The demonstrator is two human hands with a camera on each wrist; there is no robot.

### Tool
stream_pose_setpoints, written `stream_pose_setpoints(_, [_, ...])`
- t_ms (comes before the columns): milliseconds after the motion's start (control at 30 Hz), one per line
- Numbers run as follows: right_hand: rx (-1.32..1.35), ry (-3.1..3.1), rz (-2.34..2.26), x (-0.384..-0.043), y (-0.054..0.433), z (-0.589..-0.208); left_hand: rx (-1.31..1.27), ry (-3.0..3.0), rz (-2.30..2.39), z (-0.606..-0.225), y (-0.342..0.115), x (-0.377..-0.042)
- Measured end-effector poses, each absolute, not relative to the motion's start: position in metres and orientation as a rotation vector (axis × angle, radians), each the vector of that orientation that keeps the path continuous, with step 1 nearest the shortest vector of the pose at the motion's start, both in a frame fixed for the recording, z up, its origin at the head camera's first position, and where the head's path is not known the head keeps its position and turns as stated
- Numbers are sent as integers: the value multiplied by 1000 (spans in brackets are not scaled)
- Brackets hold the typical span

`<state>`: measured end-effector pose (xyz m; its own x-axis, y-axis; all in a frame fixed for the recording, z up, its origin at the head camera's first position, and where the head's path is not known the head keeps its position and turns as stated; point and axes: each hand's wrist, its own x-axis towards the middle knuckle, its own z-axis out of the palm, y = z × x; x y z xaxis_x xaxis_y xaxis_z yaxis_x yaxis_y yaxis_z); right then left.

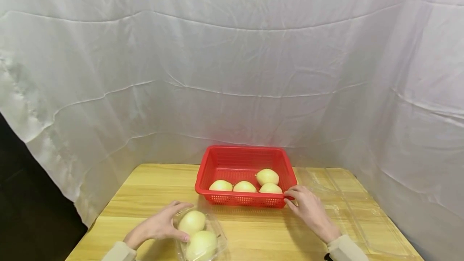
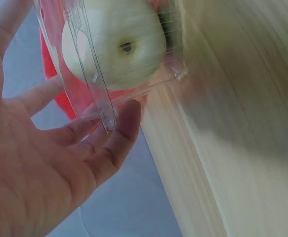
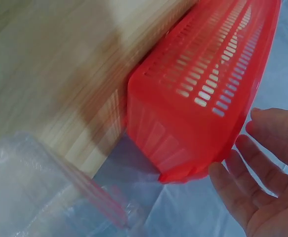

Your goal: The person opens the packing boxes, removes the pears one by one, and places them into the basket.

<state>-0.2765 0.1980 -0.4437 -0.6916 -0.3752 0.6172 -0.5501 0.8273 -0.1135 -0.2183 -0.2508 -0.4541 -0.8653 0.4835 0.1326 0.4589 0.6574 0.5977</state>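
Note:
Two pale yellow pears (image 1: 192,222) lie in a clear plastic box (image 1: 222,240) at the table's front. My left hand (image 1: 159,224) holds this box by its left side, thumb over the near part and fingers at the far end. In the left wrist view, fingertips bend against the box's clear edge (image 2: 92,64), close to a pear (image 2: 116,47). My right hand (image 1: 308,208) grips the front right corner of a red plastic basket (image 1: 243,199), fingers on its rim. Several pears (image 1: 267,177) sit in the basket, mostly along its front and right.
More clear plastic boxes (image 1: 357,216) stand along the table's right side, beyond my right hand; one clear plastic piece (image 3: 45,187) shows close up in the right wrist view. A pale grey curtain (image 1: 232,59) hangs behind and beside the wooden table (image 1: 159,180).

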Motion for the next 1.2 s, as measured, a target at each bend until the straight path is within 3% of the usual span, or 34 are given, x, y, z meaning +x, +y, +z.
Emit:
stream_pose_setpoints(400, [986, -2391, 466, -252, 165, -459, 995, 2743, 936, -459, -203, -227])
stream_pose_setpoints(633, [1292, -2670, 528, -227, 145, -467, 953, 2670, 964, -463, -186, -234])
stream_pose_setpoints(833, [1303, -2998, 690, -216, 139, -463, 917, 2666, 969, -464, -174, -239])
stream_pose_setpoints(1200, [1543, -2645, 246, -206, 128, -476, 781, 2906, 755, -461, -156, -238])
